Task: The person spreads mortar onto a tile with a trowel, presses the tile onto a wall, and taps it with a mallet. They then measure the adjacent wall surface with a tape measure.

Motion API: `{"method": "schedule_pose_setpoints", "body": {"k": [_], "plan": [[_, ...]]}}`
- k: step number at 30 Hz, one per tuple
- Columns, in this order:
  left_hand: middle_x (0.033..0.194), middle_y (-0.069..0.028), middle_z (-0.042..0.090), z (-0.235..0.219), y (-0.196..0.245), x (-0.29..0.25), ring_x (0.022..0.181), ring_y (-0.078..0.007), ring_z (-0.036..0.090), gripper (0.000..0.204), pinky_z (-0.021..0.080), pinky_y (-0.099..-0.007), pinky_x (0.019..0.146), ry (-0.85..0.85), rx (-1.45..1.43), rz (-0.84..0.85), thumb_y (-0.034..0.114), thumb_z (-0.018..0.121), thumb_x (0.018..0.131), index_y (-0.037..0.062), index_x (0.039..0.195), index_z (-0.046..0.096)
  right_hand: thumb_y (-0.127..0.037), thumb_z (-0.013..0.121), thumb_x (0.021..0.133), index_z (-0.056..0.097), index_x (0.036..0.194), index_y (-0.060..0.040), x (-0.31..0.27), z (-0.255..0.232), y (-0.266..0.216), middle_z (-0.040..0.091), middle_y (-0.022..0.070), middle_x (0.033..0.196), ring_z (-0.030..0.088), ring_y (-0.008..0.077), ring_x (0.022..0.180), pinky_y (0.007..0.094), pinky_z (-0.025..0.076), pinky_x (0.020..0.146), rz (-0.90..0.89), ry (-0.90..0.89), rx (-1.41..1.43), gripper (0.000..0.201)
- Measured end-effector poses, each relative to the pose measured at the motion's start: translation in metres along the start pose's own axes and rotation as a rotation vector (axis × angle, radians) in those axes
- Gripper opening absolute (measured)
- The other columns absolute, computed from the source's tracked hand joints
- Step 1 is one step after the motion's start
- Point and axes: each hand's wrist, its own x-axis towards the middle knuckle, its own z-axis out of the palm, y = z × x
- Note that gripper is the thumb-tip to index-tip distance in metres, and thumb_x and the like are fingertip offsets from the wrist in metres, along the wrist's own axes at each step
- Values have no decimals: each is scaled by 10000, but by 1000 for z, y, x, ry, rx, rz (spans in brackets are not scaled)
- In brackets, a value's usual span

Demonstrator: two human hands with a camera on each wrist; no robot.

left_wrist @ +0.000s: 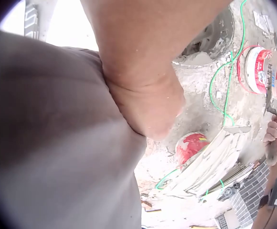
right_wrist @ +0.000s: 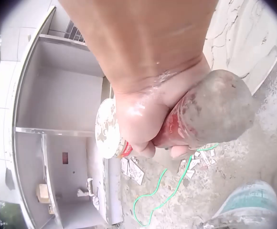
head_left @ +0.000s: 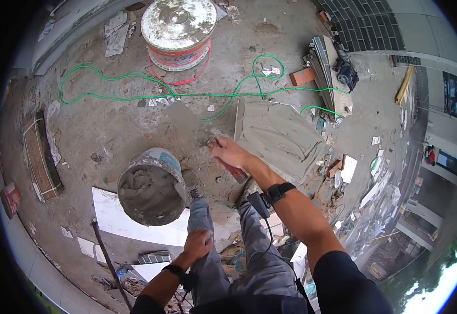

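My right hand (head_left: 229,152) grips the red handle (head_left: 233,171) of a trowel, whose flat grey blade (head_left: 183,111) points away over the ground. In the right wrist view the mortar-smeared butt of the trowel handle (right_wrist: 219,109) sticks out past the palm. Just right of this hand lies a slab (head_left: 237,118) spread with ridged grey mortar (head_left: 278,133). My left hand (head_left: 199,242) rests on the left knee and holds nothing; its fingers are mostly hidden in the left wrist view. Beside that knee stands a bucket (head_left: 161,156) with grey mortar (head_left: 150,191) inside.
A large red-and-white bucket (head_left: 178,55) with a mortar-stained lid stands ahead. A green hose (head_left: 197,95) winds across the ground. Stacked boards (head_left: 322,68) with a black power tool (head_left: 346,73) lie at the right. Tile scraps (head_left: 348,168) and a white panel (head_left: 108,214) lie nearby.
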Motion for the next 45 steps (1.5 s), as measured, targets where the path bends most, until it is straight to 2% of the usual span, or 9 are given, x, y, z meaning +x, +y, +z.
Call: {"method": "schedule_pose_setpoints", "body": {"k": [5,7,14,17,21,27,31,38,45], "plan": [[1042,-143,705,8,-10,-5,1012,-355,648,276,510,-467,894,-11,51,-11,231,683,843,69,1066,674,-190,656,829,506,1245,-41,-87,98,57,667,210,877,697,305,719,445,525,613,-409,-251,-753,467],[1042,-151,699,-2,3,-9,1016,-369,638,313,501,-474,901,-71,89,-21,240,699,828,53,1077,668,-187,608,901,498,1321,-7,-101,136,44,671,254,860,699,402,747,497,537,576,-259,-392,-1141,470],[1062,-205,696,-45,94,-42,1010,-391,660,400,515,-466,891,-409,-101,-156,332,710,851,43,1123,664,-119,639,783,655,1107,-10,-60,235,159,695,191,780,707,347,700,488,546,573,-602,-91,-1003,342],[1099,-194,705,-53,124,-50,1084,-357,661,398,506,-426,940,-767,-135,-176,376,659,913,61,1153,694,-200,617,859,606,1195,30,-68,222,140,687,219,871,700,404,829,509,561,686,-452,-408,-985,408],[1107,-155,715,-96,188,-23,1078,-274,674,379,496,-371,948,-945,-316,-105,361,582,999,35,1157,694,-271,612,877,524,1325,-25,-124,127,119,688,240,1045,663,427,1000,522,524,852,-199,-231,-711,519],[989,-66,715,-122,213,111,929,-115,643,244,506,-293,825,-112,-554,-119,214,591,1010,-2,1081,680,-339,622,891,599,1281,-82,-201,-71,221,727,204,996,685,405,981,505,531,874,48,400,-520,467],[1098,-74,711,-101,127,250,1061,-148,634,319,468,-289,959,311,-710,-245,282,590,1018,2,1151,667,-377,606,916,627,1263,-53,-240,-179,320,720,211,1104,677,397,1046,469,523,911,312,799,-354,476],[1573,-217,356,-45,-3,394,1485,-315,299,926,194,-441,1220,371,-689,-613,713,440,947,-7,1522,342,-607,517,971,609,1284,3,-189,-322,498,660,246,1250,617,347,1198,414,466,996,263,1163,46,692],[1685,-210,43,-17,32,429,1554,-356,80,1161,76,-485,1236,236,-930,-628,856,359,873,-1,1604,78,-751,426,943,285,1574,-66,-154,-356,470,354,200,1584,384,353,1424,532,308,1141,188,895,707,942]]}}
